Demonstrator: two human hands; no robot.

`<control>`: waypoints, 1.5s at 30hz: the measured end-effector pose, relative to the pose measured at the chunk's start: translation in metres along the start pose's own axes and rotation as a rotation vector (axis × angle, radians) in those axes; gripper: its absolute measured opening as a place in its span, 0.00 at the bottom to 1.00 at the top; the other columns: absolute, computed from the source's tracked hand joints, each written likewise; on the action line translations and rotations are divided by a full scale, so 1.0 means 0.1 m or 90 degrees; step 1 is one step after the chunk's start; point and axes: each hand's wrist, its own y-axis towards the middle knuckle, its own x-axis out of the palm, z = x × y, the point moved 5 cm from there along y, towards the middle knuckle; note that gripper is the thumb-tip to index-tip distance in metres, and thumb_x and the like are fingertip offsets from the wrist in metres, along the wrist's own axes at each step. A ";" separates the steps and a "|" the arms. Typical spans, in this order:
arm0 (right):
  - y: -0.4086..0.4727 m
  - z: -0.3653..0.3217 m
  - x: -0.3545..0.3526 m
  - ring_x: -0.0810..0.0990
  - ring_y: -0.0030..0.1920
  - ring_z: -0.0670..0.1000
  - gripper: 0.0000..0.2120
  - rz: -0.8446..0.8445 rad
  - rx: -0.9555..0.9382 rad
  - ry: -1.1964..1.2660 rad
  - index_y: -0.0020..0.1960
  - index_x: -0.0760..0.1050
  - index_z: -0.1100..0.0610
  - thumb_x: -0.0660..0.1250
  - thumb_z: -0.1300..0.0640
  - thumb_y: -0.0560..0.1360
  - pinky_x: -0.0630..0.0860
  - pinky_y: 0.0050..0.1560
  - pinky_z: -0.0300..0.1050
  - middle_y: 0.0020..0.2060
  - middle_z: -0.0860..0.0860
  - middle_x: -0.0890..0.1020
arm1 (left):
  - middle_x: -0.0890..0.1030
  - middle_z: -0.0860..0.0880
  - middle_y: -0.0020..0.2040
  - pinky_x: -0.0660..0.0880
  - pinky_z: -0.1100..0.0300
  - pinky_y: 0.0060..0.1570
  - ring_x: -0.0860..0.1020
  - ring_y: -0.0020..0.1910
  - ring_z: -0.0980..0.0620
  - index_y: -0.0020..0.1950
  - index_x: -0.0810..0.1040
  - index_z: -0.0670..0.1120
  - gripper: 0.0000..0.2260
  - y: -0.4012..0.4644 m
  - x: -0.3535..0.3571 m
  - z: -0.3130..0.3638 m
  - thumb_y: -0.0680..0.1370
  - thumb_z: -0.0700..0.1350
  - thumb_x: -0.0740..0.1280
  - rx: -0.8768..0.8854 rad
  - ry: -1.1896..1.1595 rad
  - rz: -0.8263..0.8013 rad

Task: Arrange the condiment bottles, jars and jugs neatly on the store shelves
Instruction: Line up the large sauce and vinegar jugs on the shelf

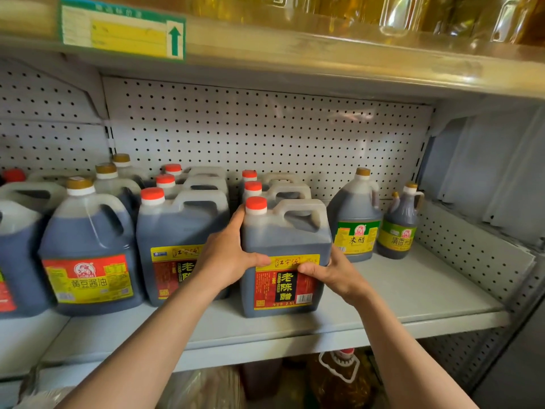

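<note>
A square dark vinegar jug (287, 231) with a red cap and a red-and-yellow label stands at the front of the grey middle shelf (413, 293). My left hand (227, 255) grips its left side and my right hand (330, 273) grips its right front corner. Two like jugs (275, 187) line up behind it. To its left stands another row of the same jugs (177, 228). Further left are round soy sauce jugs (88, 246) with gold caps.
Two green-labelled rice vinegar bottles (355, 219) (398, 228) stand at the back right, with bare shelf in front of them. A white pegboard (265, 131) backs the shelf. Yellow oil jugs (413, 13) sit on the shelf above; more bottles (339, 376) show below.
</note>
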 end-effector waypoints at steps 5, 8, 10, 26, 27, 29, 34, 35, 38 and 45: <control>-0.06 0.00 -0.02 0.79 0.65 0.57 0.41 -0.085 0.034 -0.070 0.73 0.66 0.59 0.81 0.50 0.67 0.76 0.65 0.59 0.63 0.56 0.81 | 0.83 0.51 0.56 0.78 0.52 0.46 0.81 0.49 0.46 0.74 0.43 0.75 0.52 -0.14 0.03 -0.03 0.65 0.57 0.79 -0.012 0.007 0.038; -0.06 0.05 -0.08 0.79 0.65 0.55 0.37 -0.105 0.050 -0.126 0.74 0.65 0.58 0.78 0.57 0.69 0.75 0.66 0.61 0.63 0.54 0.82 | 0.83 0.50 0.59 0.78 0.51 0.49 0.81 0.52 0.44 0.73 0.39 0.74 0.54 -0.19 0.08 -0.04 0.66 0.56 0.79 -0.019 0.027 0.034; -0.05 0.05 -0.09 0.80 0.64 0.54 0.36 -0.104 0.051 -0.148 0.73 0.66 0.58 0.78 0.58 0.70 0.76 0.65 0.59 0.62 0.53 0.82 | 0.83 0.50 0.58 0.79 0.48 0.50 0.81 0.51 0.44 0.73 0.39 0.75 0.54 -0.19 0.11 -0.06 0.67 0.55 0.80 -0.033 0.017 0.023; 0.27 0.02 -0.09 0.83 0.58 0.50 0.36 -0.030 0.039 -0.241 0.67 0.70 0.52 0.80 0.46 0.64 0.80 0.61 0.58 0.57 0.48 0.84 | 0.82 0.46 0.60 0.77 0.48 0.54 0.80 0.58 0.40 0.79 0.44 0.65 0.51 0.12 0.06 -0.01 0.69 0.56 0.78 -0.072 0.142 0.108; 0.27 0.02 -0.09 0.83 0.58 0.50 0.36 -0.030 0.040 -0.243 0.67 0.70 0.51 0.80 0.45 0.64 0.80 0.61 0.58 0.57 0.48 0.84 | 0.82 0.45 0.61 0.77 0.47 0.53 0.80 0.58 0.39 0.79 0.44 0.64 0.51 0.12 0.06 0.00 0.69 0.59 0.77 -0.074 0.178 0.111; 0.26 0.04 -0.09 0.83 0.58 0.49 0.36 -0.025 0.038 -0.242 0.67 0.69 0.50 0.80 0.44 0.64 0.80 0.61 0.57 0.57 0.46 0.84 | 0.82 0.43 0.59 0.78 0.48 0.46 0.81 0.55 0.37 0.80 0.42 0.62 0.52 0.10 0.04 0.02 0.68 0.64 0.75 -0.071 0.257 0.127; 0.20 0.09 -0.07 0.83 0.58 0.46 0.37 -0.011 0.019 -0.222 0.69 0.67 0.47 0.80 0.46 0.65 0.80 0.61 0.54 0.56 0.44 0.84 | 0.83 0.44 0.56 0.75 0.52 0.38 0.82 0.52 0.38 0.79 0.43 0.62 0.52 0.05 0.03 0.01 0.67 0.68 0.74 -0.068 0.307 0.135; 0.21 0.10 -0.07 0.82 0.59 0.46 0.37 -0.021 0.020 -0.218 0.70 0.66 0.48 0.80 0.49 0.66 0.80 0.61 0.54 0.57 0.44 0.84 | 0.83 0.44 0.56 0.76 0.52 0.40 0.82 0.52 0.39 0.79 0.42 0.62 0.52 0.06 0.03 -0.01 0.67 0.67 0.74 -0.074 0.299 0.126; 0.24 0.14 -0.08 0.82 0.60 0.47 0.39 -0.039 0.015 -0.224 0.71 0.64 0.49 0.81 0.58 0.68 0.79 0.62 0.52 0.58 0.46 0.84 | 0.85 0.45 0.51 0.81 0.49 0.46 0.83 0.49 0.41 0.79 0.42 0.63 0.52 0.12 0.03 -0.05 0.67 0.65 0.75 -0.087 0.265 0.103; 0.37 0.19 -0.04 0.82 0.57 0.44 0.35 0.017 -0.008 -0.267 0.69 0.66 0.47 0.81 0.57 0.69 0.81 0.60 0.50 0.55 0.42 0.84 | 0.84 0.45 0.53 0.74 0.53 0.38 0.82 0.52 0.40 0.80 0.45 0.58 0.50 0.25 0.04 -0.04 0.69 0.61 0.76 -0.119 0.316 0.159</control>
